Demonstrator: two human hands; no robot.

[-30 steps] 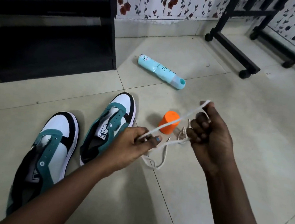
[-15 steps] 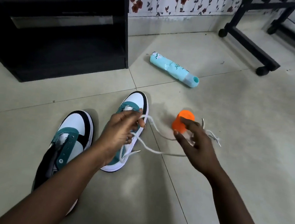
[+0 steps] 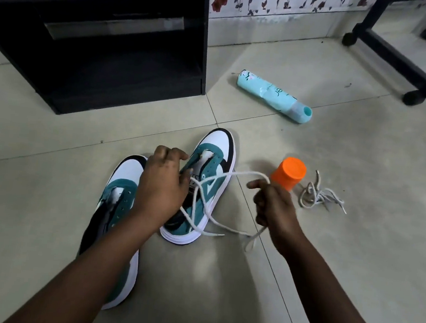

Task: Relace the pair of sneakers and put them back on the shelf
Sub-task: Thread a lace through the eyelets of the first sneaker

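Two teal, white and black sneakers lie unlaced on the tiled floor. The right sneaker [image 3: 213, 158] is tilted onto its side under my left hand [image 3: 162, 187], whose fingers grip its tongue area near the eyelets. A white lace [image 3: 216, 226] loops over that sneaker, and my right hand [image 3: 273, 205] pinches it to the sneaker's right, its ends trailing on the floor. The left sneaker [image 3: 121, 197] lies flat, partly hidden by my left forearm. A second white lace [image 3: 319, 195] is bundled on the floor to the right.
An orange cup [image 3: 289, 174] lies on its side just beyond my right hand. A light blue spray can [image 3: 274, 96] lies farther back. A black shelf unit [image 3: 100, 48] stands at the upper left. A black wheeled frame [image 3: 396, 59] is at the upper right.
My left hand moved from holding the lace in the air down onto the right sneaker, which is now tipped on its side. My right hand let the lace go, then pinched it again nearer the sneaker.
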